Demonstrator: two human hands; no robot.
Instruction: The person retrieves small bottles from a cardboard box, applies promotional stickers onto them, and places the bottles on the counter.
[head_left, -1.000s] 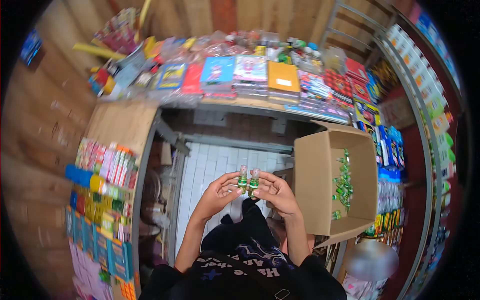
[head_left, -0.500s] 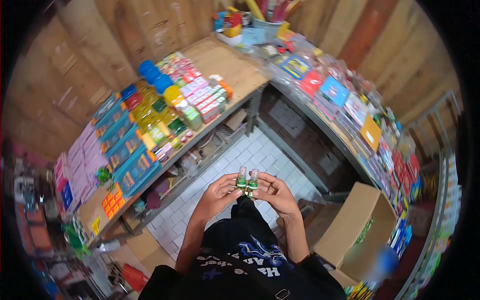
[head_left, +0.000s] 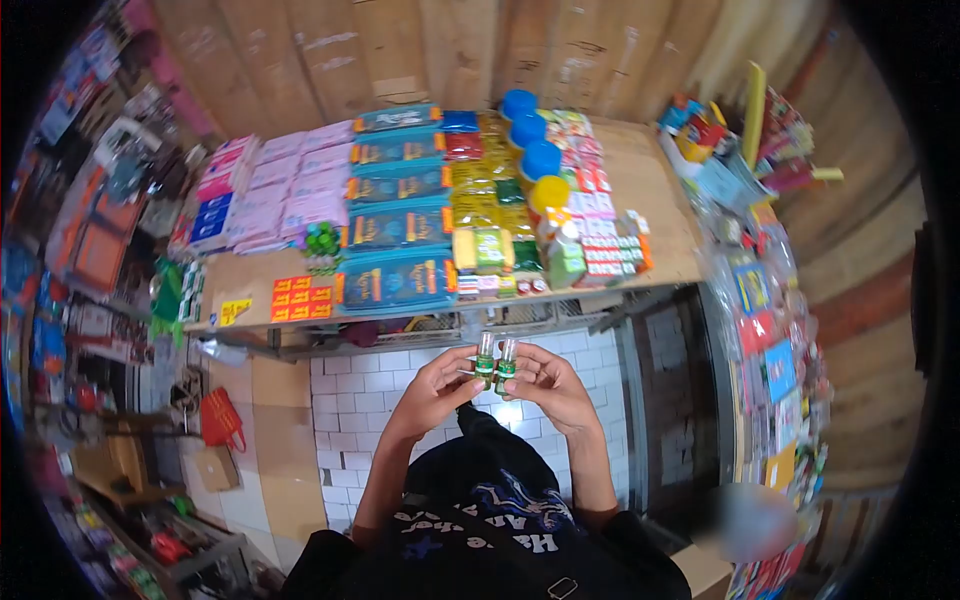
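Two small clear bottles with green labels and transparent caps stand side by side in front of me. My left hand is closed around the left bottle, thumb and fingers pinching its lower part. In my right hand is the right bottle, gripped the same way. Both bottles are upright and nearly touching, above the white tiled floor and short of the shelf edge.
Ahead runs a wooden shelf with blue packs, pink packs, yellow packets, blue-lidded jars and small boxes. On the right, another shelf carries goods such as a blue booklet. A red bag is at left.
My view has turned left, so the shelf of packs now lies straight ahead and the cardboard box at right has mostly left view. Both hands still hold the bottles in the same pose.
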